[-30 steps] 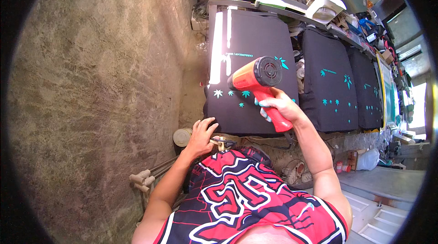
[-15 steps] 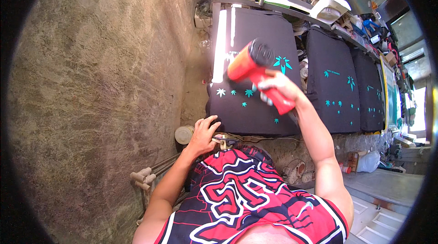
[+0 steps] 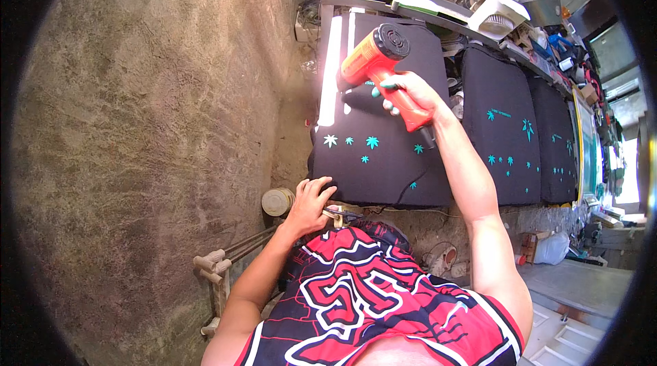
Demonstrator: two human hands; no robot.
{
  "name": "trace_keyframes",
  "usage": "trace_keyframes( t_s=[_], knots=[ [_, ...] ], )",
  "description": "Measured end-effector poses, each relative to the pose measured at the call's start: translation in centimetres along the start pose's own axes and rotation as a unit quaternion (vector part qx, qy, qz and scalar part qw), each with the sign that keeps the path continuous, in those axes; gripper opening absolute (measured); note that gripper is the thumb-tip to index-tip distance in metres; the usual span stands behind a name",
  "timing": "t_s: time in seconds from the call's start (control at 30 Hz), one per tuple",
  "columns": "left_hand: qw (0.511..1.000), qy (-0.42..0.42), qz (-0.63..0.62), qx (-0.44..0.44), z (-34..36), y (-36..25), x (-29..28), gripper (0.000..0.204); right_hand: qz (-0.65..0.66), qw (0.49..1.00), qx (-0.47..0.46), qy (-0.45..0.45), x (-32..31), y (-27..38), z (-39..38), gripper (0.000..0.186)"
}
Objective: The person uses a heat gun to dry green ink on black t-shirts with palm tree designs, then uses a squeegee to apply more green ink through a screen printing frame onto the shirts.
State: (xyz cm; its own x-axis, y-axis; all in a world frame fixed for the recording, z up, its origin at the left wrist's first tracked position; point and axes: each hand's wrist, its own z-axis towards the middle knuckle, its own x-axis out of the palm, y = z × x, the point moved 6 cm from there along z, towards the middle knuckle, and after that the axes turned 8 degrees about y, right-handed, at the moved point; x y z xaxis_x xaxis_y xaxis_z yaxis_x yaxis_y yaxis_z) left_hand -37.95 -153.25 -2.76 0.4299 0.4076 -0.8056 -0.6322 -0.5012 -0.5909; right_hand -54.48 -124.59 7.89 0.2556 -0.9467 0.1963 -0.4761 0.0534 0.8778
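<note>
My right hand (image 3: 413, 97) is wrapped round the handle of a red heat gun (image 3: 376, 58) with a black round rear end. Its nozzle points left and down over the far half of a black cloth (image 3: 390, 174) laid flat on a board. Green leaf prints dot this cloth, and one at the left looks pale. A dark cord trails from the handle's lower end. Green smears show on my right fingers. At the cloth's near left corner rests my left hand (image 3: 311, 206), fingers apart and slightly bent, holding nothing that I can see.
Two more black printed cloths (image 3: 499, 140) lie in a row to the right. A rough wall (image 3: 150, 126) rises on the left. Jars and a white fan (image 3: 496, 17) crowd the shelf behind. A round pale container (image 3: 277, 202) stands beside my left hand.
My right hand has carried the heat gun farther from me over the cloth, uncovering leaf prints nearer me. My left hand has stayed almost in place at the corner.
</note>
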Motion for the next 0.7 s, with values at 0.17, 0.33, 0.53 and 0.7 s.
trace_keyframes(
  t_s=[0.17, 0.33, 0.53, 0.7],
  knots=[
    [1.0, 0.009, -0.01, -0.007, 0.1, -0.2, 0.4, 0.048, -0.023, 0.997, -0.071, 0.012, 0.4, 0.9, -0.3, 0.032],
    [1.0, 0.013, -0.007, -0.002, 0.4, -0.4, 0.5, 0.047, -0.015, 0.998, -0.049, 0.025, 0.5, 0.4, -0.2, 0.033],
    [1.0, 0.01, -0.003, -0.007, 0.3, -0.9, 0.5, 0.048, 0.024, 0.999, -0.033, -0.002, -1.7, -0.5, -1.6, 0.034],
    [1.0, 0.017, -0.009, -0.018, -0.5, -1.2, 1.0, 0.049, -0.034, 0.992, -0.079, -0.095, -4.2, -0.7, -4.2, 0.03]
  ],
)
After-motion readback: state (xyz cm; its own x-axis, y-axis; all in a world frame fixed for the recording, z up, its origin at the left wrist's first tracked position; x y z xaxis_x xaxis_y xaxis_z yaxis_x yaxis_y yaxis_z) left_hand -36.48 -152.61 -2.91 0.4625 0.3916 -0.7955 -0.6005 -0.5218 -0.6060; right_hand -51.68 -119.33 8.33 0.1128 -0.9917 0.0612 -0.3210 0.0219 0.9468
